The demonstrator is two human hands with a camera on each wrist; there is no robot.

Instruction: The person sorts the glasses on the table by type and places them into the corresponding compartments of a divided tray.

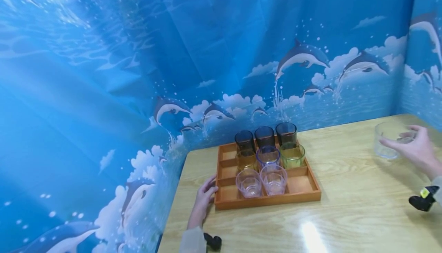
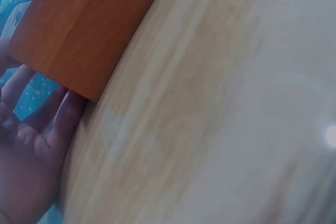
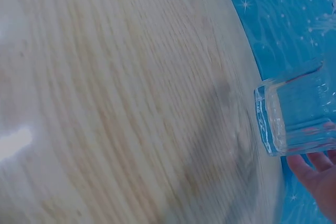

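At the right end of the table, my right hand (image 1: 416, 145) holds a clear drinking glass (image 1: 386, 139) between thumb and fingers. The right wrist view shows that glass (image 3: 302, 114) from the side, with fingertips against its wall; whether its base touches the table I cannot tell. My left hand (image 1: 203, 199) touches the left wall of a brown wooden compartment tray (image 1: 269, 200), near its front corner. Its fingers lie against the tray end (image 2: 63, 40) in the left wrist view. Two pale pinkish glasses (image 1: 274, 180) stand in the tray's front row.
Behind them stand an amber glass (image 1: 246, 161), a blue-rimmed glass (image 1: 268, 157) and a green glass (image 1: 292, 155). Three dark glasses (image 1: 264, 137) form the back row. The wood-grain table (image 1: 352, 184) borders a blue dolphin-print curtain (image 1: 228, 53).
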